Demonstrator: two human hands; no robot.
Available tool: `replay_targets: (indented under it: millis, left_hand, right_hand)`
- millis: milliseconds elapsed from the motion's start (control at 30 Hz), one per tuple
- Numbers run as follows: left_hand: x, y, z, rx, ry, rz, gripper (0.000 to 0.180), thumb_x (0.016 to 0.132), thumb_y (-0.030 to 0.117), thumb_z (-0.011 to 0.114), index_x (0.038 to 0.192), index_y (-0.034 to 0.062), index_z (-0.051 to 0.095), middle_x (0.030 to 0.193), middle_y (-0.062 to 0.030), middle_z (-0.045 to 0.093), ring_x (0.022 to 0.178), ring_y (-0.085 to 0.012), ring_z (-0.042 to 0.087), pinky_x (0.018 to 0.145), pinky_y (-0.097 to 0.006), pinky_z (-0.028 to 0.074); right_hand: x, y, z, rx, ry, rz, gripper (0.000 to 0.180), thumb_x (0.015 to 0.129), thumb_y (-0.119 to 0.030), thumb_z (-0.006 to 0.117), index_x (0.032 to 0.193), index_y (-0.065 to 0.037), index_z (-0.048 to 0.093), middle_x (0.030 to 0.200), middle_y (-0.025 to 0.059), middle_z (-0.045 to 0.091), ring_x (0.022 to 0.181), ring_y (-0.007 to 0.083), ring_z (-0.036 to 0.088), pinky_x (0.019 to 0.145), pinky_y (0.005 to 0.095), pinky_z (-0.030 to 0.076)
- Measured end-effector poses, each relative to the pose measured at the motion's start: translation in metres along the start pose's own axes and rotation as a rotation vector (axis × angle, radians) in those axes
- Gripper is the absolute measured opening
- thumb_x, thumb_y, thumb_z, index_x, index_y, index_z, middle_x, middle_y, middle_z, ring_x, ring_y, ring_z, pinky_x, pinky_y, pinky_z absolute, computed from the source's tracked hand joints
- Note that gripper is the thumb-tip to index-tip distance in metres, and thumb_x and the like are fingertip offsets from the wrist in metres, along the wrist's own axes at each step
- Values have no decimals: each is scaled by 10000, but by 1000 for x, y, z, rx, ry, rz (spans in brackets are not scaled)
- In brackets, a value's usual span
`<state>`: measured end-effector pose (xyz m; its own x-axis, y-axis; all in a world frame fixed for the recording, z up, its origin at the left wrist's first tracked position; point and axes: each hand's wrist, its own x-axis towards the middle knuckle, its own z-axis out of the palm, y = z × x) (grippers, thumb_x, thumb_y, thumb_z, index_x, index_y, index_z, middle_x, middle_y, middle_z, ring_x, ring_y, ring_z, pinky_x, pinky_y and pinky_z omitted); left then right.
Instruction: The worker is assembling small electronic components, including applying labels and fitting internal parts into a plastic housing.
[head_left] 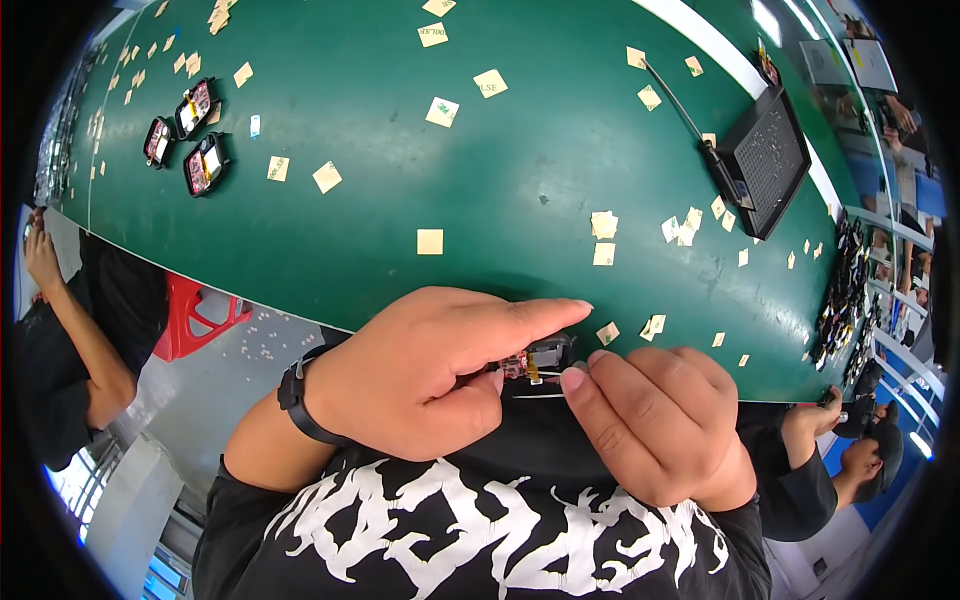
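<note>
Left hand (415, 370): thumb and fingers are grasping a small black-cased device (547, 357), index finger extending over it.
Device: is sitting between both hands at the table's near edge, showing circuitry.
Right hand (660, 420): thumb and index fingertips are closing together beside the device; cannot tell whether they are gripping anything.
Green table (350, 255): is bearing scattered paper squares (430, 242).
Black tray (768, 160): is lying far right.

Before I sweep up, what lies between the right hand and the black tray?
Scattered cream squares on the green table, seen in the head view.
</note>
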<state>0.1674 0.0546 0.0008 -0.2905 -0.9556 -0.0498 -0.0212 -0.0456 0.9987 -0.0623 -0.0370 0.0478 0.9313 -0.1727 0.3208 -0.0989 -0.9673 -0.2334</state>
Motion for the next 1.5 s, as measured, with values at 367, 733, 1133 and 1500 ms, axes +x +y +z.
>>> replay_targets:
  millis: [367,733,1133,1500]
  left_hand:
    - [-1,0,2,11,-11,18,732,691,-92,553,1415,-7,606,819,-112,667,665,-256,602,612,-320,456]
    - [2,-3,5,95,10,40,564,871,-41,632,1430,8,578,905,-116,684,743,-280,643,674,-351,495]
    - [2,7,7,90,-32,-1,410,991,25,604,1400,26,580,966,-116,717,735,-216,637,701,-333,521]
    - [-40,80,12,-155,161,-33,620,890,-79,494,1507,-23,469,1195,-134,736,728,-109,585,698,-264,508]
  right_hand:
    - [-3,1,2,142,8,-1,202,714,-40,760,907,15,745,874,86,672,736,178,610,512,262,440]
    - [0,6,-22,16,-115,66,235,723,-51,776,948,-4,729,885,83,661,757,197,627,543,300,474]
    - [-39,51,-55,48,164,755,187,796,-14,799,960,1,711,893,122,713,741,293,673,647,357,537]
    - [52,228,-59,-56,-9,519,627,732,-16,765,1344,-71,637,1266,187,650,1201,388,617,1040,408,485]
